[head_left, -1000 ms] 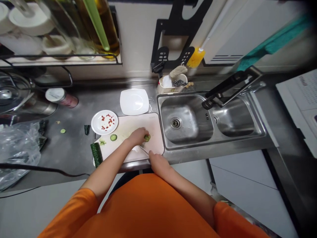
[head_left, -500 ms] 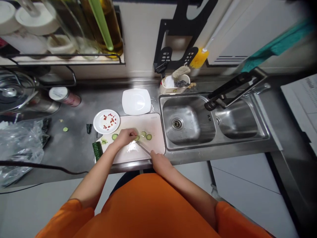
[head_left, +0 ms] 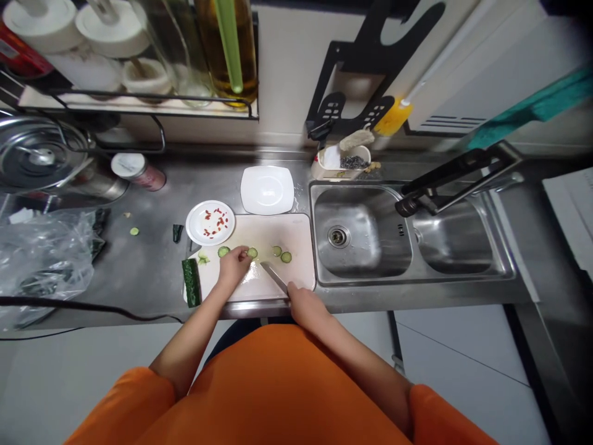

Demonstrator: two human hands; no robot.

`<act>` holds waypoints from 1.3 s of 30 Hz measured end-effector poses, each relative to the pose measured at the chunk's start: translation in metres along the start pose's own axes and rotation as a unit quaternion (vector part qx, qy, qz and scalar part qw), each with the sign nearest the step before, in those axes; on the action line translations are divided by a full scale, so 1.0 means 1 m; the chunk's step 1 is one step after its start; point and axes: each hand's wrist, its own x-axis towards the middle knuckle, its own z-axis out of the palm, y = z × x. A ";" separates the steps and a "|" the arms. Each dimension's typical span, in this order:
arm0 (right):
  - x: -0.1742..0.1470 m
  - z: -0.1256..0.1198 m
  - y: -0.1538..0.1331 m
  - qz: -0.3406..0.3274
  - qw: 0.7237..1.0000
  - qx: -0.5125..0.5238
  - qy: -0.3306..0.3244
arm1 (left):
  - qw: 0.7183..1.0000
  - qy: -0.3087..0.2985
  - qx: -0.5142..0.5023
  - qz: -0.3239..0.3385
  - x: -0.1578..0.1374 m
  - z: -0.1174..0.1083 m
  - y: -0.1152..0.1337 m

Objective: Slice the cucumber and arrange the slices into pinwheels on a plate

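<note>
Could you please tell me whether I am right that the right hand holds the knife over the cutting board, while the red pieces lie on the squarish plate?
Not quite: the head view shows the red pieces on the round plate, not the squarish plate. The right hand does hold the knife over the cutting board.

Place: kitchen.
Steel counter (head_left: 151, 269); double sink (head_left: 361, 232), black tap (head_left: 442, 172) at right; board (head_left: 296, 232) with cucumber slices (head_left: 286, 257) mid-counter; oil bottle (head_left: 249, 59), jars (head_left: 111, 34) on rack (head_left: 152, 107) far left; lidded pot (head_left: 41, 154) left.
</note>
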 end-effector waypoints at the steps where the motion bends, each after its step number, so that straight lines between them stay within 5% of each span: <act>1: 0.000 -0.001 -0.001 0.003 1.000 0.001 0.000 | 1.000 0.002 0.010 0.019 -0.002 0.001 -0.002; 9: 0.006 -0.008 -0.013 0.010 1.000 -0.004 0.016 | 0.993 0.022 0.061 0.104 -0.002 0.009 -0.014; 20: 0.016 -0.021 -0.047 -0.001 0.999 0.003 0.036 | 0.994 0.033 0.050 0.089 -0.003 0.013 -0.014; 39: 0.020 -0.018 -0.054 0.006 0.999 0.013 0.036 | 0.995 0.035 0.040 0.090 -0.003 0.014 -0.014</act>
